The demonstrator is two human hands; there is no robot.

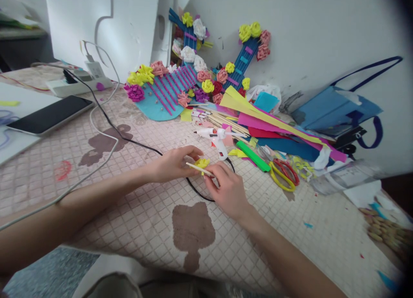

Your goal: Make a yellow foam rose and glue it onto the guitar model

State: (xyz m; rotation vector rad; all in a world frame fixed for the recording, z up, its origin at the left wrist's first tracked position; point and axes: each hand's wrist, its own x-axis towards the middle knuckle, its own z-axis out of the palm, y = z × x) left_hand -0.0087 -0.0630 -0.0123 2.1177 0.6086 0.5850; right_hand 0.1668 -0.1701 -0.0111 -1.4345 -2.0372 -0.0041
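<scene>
Over the quilted table cover, my left hand [174, 163] pinches a small yellow foam flower [202, 162] that sits on a thin wooden stick [197, 168]. My right hand [226, 188] meets it from the right, with its fingers closed on the stick and the flower's underside. Both hands hover just above a black cable loop [196, 191]. A white glue gun [216, 138] lies on the table just beyond the hands.
Blue boards covered with foam flowers [171, 89] lean against the wall at the back. Coloured foam sheets [274, 121], a bundle of sticks, a green marker [254, 156] and yellow-red scissors [284, 173] lie to the right. A phone [50, 115] and power strip [75, 83] sit left.
</scene>
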